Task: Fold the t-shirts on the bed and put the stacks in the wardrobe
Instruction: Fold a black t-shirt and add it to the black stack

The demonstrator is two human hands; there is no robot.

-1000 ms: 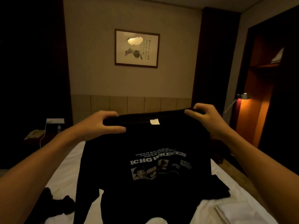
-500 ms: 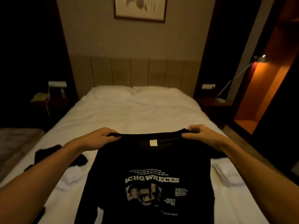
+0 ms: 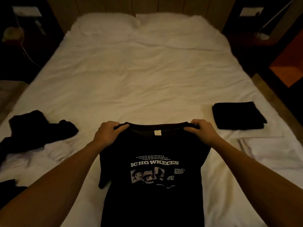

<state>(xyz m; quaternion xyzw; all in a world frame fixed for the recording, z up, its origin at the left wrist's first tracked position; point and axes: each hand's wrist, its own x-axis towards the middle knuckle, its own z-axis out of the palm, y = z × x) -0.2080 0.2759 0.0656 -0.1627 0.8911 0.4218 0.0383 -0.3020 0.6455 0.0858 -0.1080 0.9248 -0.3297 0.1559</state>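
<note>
A black t-shirt point(image 3: 154, 148) with a white printed graphic hangs in front of me over the near part of the white bed point(image 3: 144, 76), print facing me. My left hand point(image 3: 109, 134) grips its left shoulder and my right hand point(image 3: 202, 131) grips its right shoulder, both at the collar line. A folded black t-shirt point(image 3: 237, 114) lies on the bed to the right. A crumpled black garment point(image 3: 39, 128) lies to the left on loose white cloth point(image 3: 54, 149).
Folded white cloth point(image 3: 268, 145) lies under and in front of the folded black shirt. Two pillows point(image 3: 139, 22) sit at the headboard. Dark nightstands flank the bed, and an orange-lit opening point(image 3: 288, 63) is at the right edge. Another dark item point(image 3: 8, 185) lies at the left edge.
The held shirt has come down from chest height toward the bed, and my view has tilted down from the wall to the mattress. Both hands keep their grip on the shoulders.
</note>
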